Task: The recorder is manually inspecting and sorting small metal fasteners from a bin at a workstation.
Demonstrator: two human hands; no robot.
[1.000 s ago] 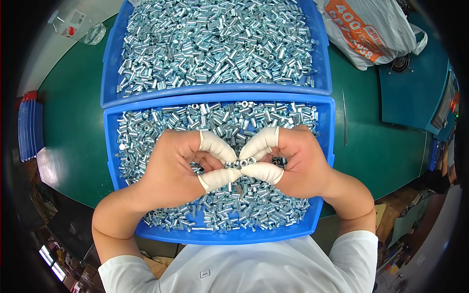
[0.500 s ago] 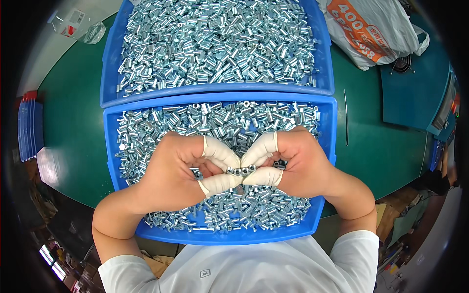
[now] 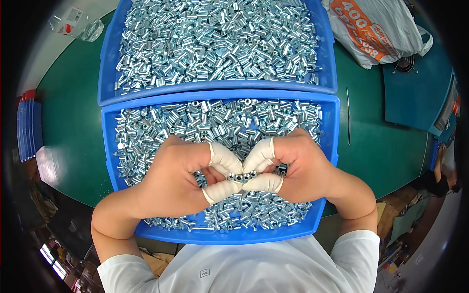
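Observation:
Between my fingertips sits a short row of several shiny metal threaded sleeves (image 3: 243,177), their round open ends facing up toward me. My left hand (image 3: 183,177) pinches the left end of the row with thumb and forefinger. From the other side my right hand (image 3: 295,168) pinches the right end, and the fingertips of both hands meet. Whitish finger cots cover the thumbs and forefingers. Directly below the hands is the near blue tray (image 3: 220,238), holding a loose layer of the same sleeves, with bits of blue bottom showing through.
A second blue tray (image 3: 215,88), heaped with sleeves, adjoins the near one on the green table (image 3: 68,127). A thin metal rod (image 3: 348,117) lies to the right. Farther back are a white plastic bag (image 3: 378,31) and a teal machine (image 3: 415,93). Stacked blue trays (image 3: 29,129) stand far left.
Both hands stay in nearly the same place over the near tray. The row of sleeves has dropped slightly and tilted a little between the fingertips.

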